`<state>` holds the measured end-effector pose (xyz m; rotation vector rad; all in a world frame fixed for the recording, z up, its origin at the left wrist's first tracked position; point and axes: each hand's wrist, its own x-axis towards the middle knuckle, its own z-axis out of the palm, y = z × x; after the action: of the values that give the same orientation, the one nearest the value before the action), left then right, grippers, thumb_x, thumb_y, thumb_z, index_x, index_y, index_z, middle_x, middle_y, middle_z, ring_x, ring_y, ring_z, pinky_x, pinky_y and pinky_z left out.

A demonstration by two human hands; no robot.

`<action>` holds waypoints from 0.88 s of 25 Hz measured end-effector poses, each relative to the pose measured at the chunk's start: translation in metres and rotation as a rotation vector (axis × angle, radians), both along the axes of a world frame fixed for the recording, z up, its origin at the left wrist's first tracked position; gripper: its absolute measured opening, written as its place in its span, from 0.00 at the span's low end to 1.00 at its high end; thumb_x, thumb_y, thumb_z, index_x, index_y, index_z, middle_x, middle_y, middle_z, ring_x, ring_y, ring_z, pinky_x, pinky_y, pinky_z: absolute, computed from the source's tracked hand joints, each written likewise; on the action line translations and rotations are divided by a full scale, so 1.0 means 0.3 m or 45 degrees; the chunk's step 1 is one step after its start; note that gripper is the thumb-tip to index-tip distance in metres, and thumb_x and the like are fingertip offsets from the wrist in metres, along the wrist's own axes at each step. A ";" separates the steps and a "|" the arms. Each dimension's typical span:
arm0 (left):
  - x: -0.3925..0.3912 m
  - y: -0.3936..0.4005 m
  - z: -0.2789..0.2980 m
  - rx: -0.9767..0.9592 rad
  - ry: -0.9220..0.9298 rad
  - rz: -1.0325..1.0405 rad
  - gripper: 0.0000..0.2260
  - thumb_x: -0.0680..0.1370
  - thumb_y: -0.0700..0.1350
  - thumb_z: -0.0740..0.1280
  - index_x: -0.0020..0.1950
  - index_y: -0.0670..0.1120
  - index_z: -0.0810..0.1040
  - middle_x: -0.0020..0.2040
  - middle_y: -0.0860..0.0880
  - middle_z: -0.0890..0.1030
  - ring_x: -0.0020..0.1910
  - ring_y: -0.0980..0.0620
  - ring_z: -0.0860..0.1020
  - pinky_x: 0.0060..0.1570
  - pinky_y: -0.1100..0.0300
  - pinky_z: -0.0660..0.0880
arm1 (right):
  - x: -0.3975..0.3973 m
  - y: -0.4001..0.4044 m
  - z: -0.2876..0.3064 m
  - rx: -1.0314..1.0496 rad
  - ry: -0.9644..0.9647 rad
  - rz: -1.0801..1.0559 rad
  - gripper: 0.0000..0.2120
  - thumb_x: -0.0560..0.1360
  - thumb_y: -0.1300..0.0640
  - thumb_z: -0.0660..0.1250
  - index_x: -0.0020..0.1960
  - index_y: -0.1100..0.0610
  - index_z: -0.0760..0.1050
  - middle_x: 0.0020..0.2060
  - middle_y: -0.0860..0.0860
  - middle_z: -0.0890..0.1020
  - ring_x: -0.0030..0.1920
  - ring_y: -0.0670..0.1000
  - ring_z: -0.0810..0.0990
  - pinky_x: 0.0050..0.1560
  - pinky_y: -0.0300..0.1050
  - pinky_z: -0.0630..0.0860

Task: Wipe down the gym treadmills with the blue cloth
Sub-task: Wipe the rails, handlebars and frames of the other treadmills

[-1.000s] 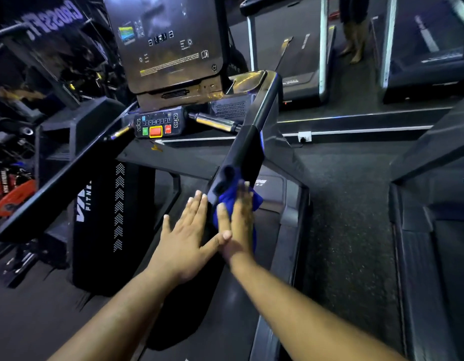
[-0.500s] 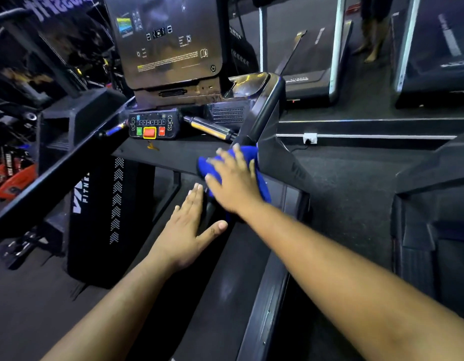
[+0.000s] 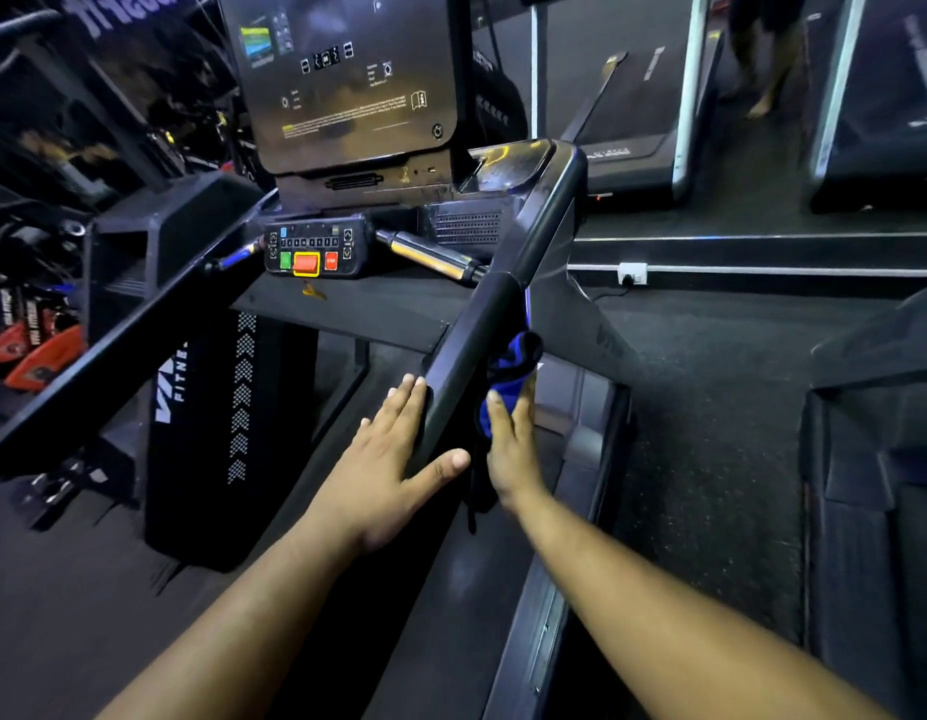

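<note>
Right hand (image 3: 510, 449), fingers straight, presses the blue cloth (image 3: 508, 374) against the treadmill handrail (image 3: 482, 345) running toward the console; left hand (image 3: 386, 459) spread flat alongside.

Cloth (image 3: 508, 374): bright blue with black edging. Treadmill handrail (image 3: 482, 345): glossy black. Control panel (image 3: 313, 246): black, carrying one green button (image 3: 285, 260), one large red button (image 3: 306, 263) outlined in yellow, one small red button (image 3: 331, 260). Console screen (image 3: 347, 80): dark, white icons, yellow text line. Front column (image 3: 206, 407): black, white lettering, white chevron pattern. Floor (image 3: 710, 459): dark, speckled.
</note>
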<state>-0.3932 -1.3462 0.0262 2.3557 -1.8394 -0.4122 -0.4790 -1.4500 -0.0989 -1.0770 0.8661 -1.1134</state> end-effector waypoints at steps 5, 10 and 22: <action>-0.003 -0.004 0.002 -0.002 -0.015 -0.021 0.50 0.67 0.79 0.46 0.81 0.53 0.41 0.81 0.56 0.40 0.79 0.59 0.39 0.79 0.49 0.43 | 0.015 -0.273 0.176 -0.435 0.541 -0.080 0.30 0.80 0.47 0.56 0.80 0.51 0.56 0.81 0.50 0.52 0.80 0.56 0.44 0.79 0.61 0.45; 0.008 0.004 -0.003 -0.063 0.051 -0.014 0.50 0.68 0.77 0.45 0.80 0.50 0.34 0.80 0.54 0.35 0.79 0.58 0.39 0.78 0.45 0.42 | 0.046 -0.401 0.388 -0.671 1.376 0.122 0.21 0.79 0.48 0.58 0.69 0.52 0.73 0.75 0.48 0.67 0.80 0.52 0.51 0.75 0.70 0.47; 0.143 0.455 -0.005 -0.132 0.418 0.027 0.50 0.65 0.77 0.44 0.80 0.51 0.36 0.79 0.58 0.35 0.78 0.60 0.38 0.77 0.44 0.40 | 0.036 0.376 0.369 -0.793 1.281 0.121 0.18 0.78 0.51 0.61 0.67 0.51 0.75 0.71 0.44 0.73 0.77 0.50 0.58 0.77 0.60 0.49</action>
<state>-0.3502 -1.2098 0.0246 2.0899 -1.6422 -0.6412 -0.4681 -1.3372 0.0118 -2.2666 1.2373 -0.7242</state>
